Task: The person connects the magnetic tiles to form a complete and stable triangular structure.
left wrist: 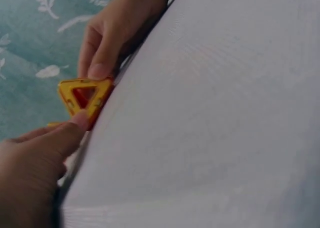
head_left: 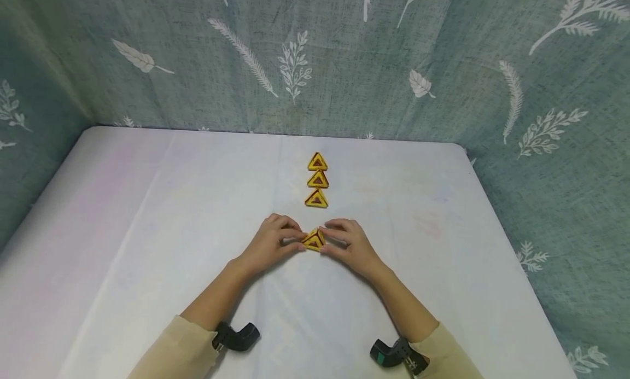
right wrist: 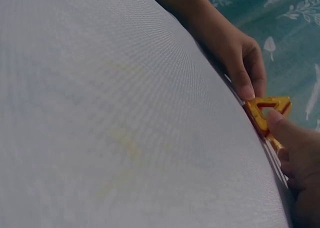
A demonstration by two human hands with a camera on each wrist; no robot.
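Note:
Pinched between my two hands, near the middle of the table, is a small pyramid of yellow and red triangular magnetic tiles (head_left: 313,241). My left hand (head_left: 272,243) holds its left side with thumb and fingertips. From the right, my right hand (head_left: 351,246) grips the opposite side the same way. In the left wrist view one upright face of the pyramid (left wrist: 84,93) shows a yellow frame with a red inner triangle. The right wrist view shows the pyramid (right wrist: 257,116) between both thumbs; its far faces are hidden.
Beyond the hands, three matching yellow and red triangular pieces stand in a column: a far one (head_left: 317,162), a middle one (head_left: 318,179) and a near one (head_left: 316,198). A white cloth covers the table (head_left: 172,204). Green leaf-patterned curtains (head_left: 344,67) hang behind and at the sides.

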